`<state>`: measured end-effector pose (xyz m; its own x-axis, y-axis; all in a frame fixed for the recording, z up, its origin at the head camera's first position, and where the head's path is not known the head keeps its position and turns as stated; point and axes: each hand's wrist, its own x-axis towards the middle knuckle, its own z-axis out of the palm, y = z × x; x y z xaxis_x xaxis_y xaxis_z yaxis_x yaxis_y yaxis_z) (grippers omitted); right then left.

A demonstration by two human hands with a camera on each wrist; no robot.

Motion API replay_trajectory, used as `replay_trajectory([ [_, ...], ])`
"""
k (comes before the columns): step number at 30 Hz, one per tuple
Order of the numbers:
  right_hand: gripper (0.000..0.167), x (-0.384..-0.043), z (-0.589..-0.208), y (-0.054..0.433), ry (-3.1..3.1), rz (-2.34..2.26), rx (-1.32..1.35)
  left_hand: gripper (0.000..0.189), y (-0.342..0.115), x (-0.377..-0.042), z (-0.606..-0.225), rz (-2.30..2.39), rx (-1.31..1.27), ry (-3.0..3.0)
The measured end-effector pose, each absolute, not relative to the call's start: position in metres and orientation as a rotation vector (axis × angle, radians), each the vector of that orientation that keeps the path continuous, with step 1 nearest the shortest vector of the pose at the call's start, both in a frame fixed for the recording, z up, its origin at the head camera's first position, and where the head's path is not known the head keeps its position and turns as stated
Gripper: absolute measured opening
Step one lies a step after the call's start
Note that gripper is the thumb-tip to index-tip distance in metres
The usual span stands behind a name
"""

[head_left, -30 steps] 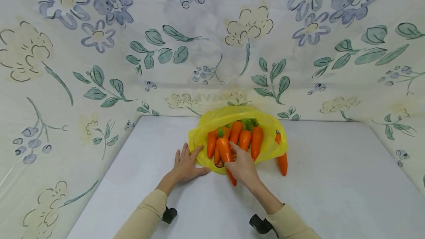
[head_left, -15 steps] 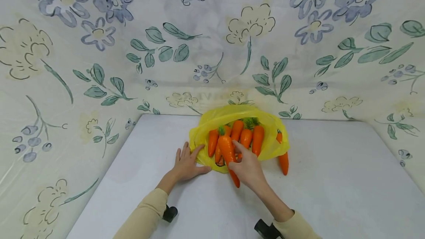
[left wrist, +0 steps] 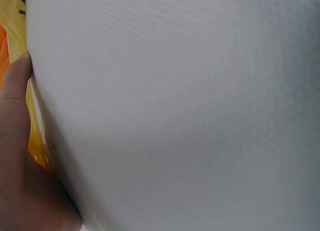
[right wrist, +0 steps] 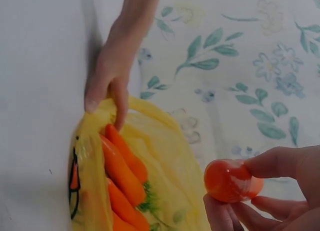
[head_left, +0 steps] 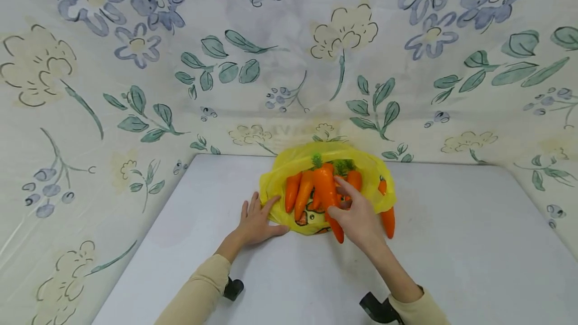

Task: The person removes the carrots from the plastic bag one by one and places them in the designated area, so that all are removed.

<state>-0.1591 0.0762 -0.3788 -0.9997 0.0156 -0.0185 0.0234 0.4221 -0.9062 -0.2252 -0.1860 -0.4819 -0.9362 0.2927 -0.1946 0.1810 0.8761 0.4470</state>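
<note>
An orange carrot (head_left: 326, 189) with a green top is pinched between the thumb and fingers of my right hand (head_left: 361, 219), above the mouth of a yellow plastic bag (head_left: 293, 157). In the right wrist view the held carrot (right wrist: 227, 178) is seen end-on, apart from the bag. My left hand (head_left: 256, 224) lies with spread fingers on the bag's left edge and the table. Several more carrots (head_left: 293, 192) are inside the bag, partly hidden behind the held one. The left wrist view catches only part of the left hand (left wrist: 15, 136) beside yellow plastic.
One carrot (head_left: 388, 222) pokes out past the bag's right side, its upper part behind the yellow plastic. The bag sits near the back edge of a white table (head_left: 451, 245). A floral sheet (head_left: 289, 64) hangs behind and at the sides.
My right hand has moved to the right with the carrot, which now stands higher over the bag. More of the bag's printed inside shows at the left. The left hand stays in place.
</note>
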Motion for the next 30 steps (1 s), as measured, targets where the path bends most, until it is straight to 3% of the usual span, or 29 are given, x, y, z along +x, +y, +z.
replay_trajectory([
  [30,0.063,-0.16,-0.354,0.165,2.78,-1.823,0.199,0.09,-0.184,-0.223,-0.478,0.614,0.319,2.774],
])
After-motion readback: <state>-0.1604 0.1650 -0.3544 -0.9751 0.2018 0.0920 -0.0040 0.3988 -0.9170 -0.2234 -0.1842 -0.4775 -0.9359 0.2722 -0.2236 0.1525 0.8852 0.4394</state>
